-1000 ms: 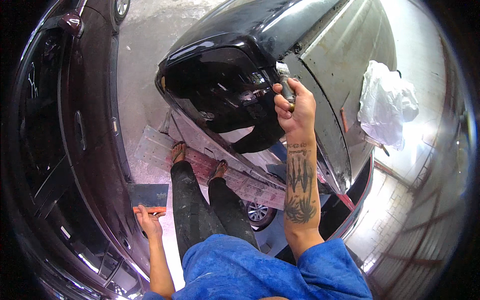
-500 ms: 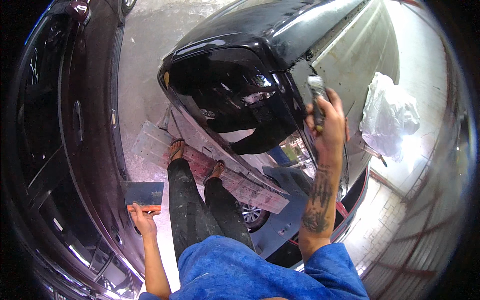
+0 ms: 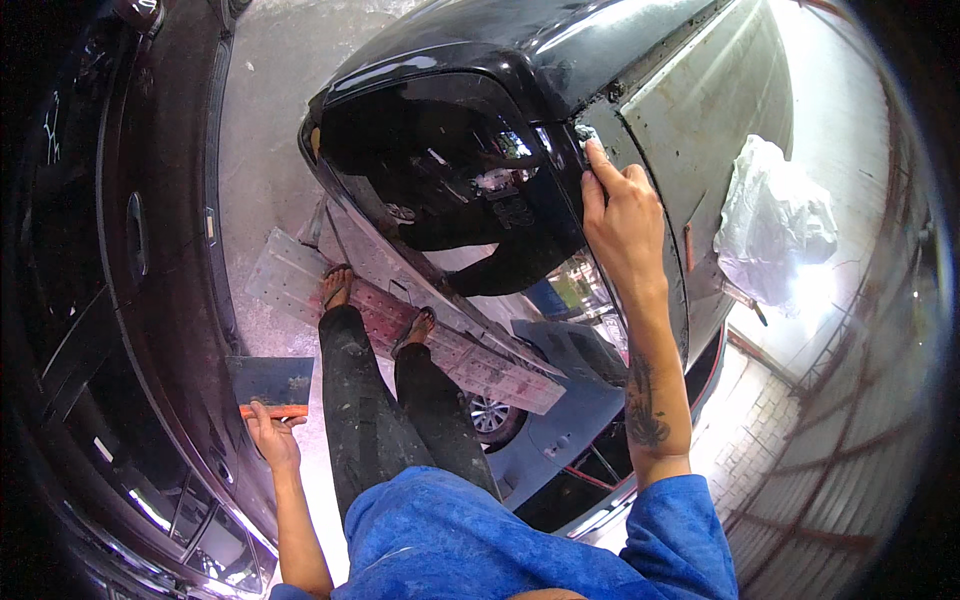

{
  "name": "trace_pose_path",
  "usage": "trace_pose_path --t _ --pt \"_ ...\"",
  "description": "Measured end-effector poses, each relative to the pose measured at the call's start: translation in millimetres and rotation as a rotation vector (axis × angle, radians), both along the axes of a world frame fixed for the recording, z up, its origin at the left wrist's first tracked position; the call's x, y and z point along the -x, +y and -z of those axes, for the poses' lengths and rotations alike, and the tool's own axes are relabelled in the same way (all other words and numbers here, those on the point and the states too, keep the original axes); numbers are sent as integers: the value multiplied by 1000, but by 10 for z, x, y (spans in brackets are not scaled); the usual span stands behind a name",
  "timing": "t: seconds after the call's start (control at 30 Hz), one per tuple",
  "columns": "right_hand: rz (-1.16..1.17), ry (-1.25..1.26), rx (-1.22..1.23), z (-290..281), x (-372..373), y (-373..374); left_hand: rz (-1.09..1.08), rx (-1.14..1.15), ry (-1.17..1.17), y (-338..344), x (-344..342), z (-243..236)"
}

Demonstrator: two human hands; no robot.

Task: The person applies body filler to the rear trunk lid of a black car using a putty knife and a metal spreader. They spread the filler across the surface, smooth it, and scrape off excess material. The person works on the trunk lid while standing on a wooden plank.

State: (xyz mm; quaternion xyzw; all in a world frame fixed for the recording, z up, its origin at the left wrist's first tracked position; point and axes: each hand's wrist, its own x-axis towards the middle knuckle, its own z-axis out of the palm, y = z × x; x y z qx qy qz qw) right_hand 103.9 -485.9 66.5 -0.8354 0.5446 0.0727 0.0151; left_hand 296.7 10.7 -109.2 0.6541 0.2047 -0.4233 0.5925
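Observation:
At the lower left, my left hand (image 3: pixel 275 435) holds a flat dark spreader (image 3: pixel 270 378) by its orange edge, beside the dark maroon car (image 3: pixel 160 310). My right hand (image 3: pixel 625 220) is raised with its index finger stretched along a brush-like tool (image 3: pixel 587 135); only the pale tip shows, the rest hidden under the hand. The tip rests at the seam between the glossy black bodywork (image 3: pixel 420 130) and a grey panel (image 3: pixel 690 100) of the vehicle in front of me. A thin orange stick (image 3: pixel 688 245) lies on that grey panel.
I stand in sandals on a perforated metal plank (image 3: pixel 500 382) raised above the floor. A crumpled white plastic sheet (image 3: pixel 775 215) is at the right of the grey panel. A grey car part with a wheel (image 3: pixel 492 420) shows below the plank. A corrugated wall (image 3: pixel 830 440) curves along the right.
My right hand first moved right, then up and left to the seam, turning back-up so the tool is mostly covered. My left hand still holds the spreader, slightly farther left in view.

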Motion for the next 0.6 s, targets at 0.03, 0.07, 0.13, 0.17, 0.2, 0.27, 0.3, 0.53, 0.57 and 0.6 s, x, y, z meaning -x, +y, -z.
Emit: trace_pose_path --t 0.03,0.07,0.13,0.17,0.2,0.27,0.3,0.53,0.57,0.6 --pt "-11 22 -10 -12 -15 -29 9 -11 -15 10 -1 -1" --pt "-31 38 -1 -31 -28 -63 -5 -7 -3 16 -2 0" --pt "-66 69 5 -61 -54 -132 -13 -10 -23 18 1 9" --pt "-135 46 36 -73 -71 -160 -21 -19 -6 13 7 16" --pt "-123 84 0 -93 -85 -176 -15 -16 -4 4 6 22" --pt "-96 114 -28 -112 -127 -192 -18 -6 -10 -23 9 37" --pt "-98 125 -38 -120 -142 -184 -22 -4 -12 -39 12 43" --pt "-30 137 -102 -126 -160 -154 -30 -5 -36 -123 -1 -19" --pt "-62 117 -81 -129 -150 -157 -23 -2 -20 -128 -6 -36" --pt "-78 113 -69 -127 -139 -164 -7 12 -16 -137 -17 -45"
